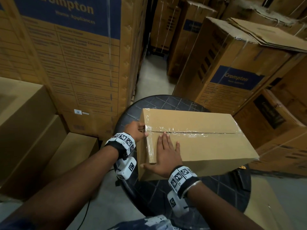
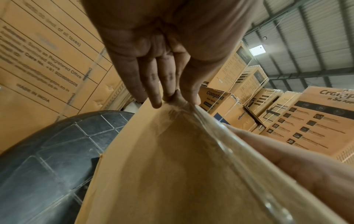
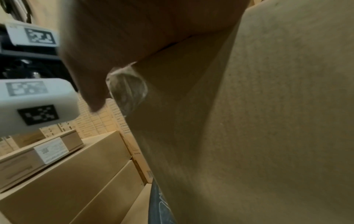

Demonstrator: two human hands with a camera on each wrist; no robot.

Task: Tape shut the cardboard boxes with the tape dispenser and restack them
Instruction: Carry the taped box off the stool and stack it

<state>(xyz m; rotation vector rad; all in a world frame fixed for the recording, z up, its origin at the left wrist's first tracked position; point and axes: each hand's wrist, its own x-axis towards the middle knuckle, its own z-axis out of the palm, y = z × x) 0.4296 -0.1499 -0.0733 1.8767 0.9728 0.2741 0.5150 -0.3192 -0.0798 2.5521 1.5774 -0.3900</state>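
- A round dark table (image 1: pixel 166 103) with a grid of pale lines carries one box (image 1: pixel 207 146), its top seam taped.
- Floor (image 1: pixel 149 77): tall printed cartons (image 1: pixel 74 55) stand around the table.

Our right hand (image 1: pixel 167 156) lies flat, palm down, fingers straight and together, thumb spread wide to the side. Our left hand (image 1: pixel 136 131) reaches forward with its fingers (image 2: pixel 153 84) extended and pressing with the tips, thumb alongside. Both forearms stretch ahead of us, each wrist wearing a marker-covered band.
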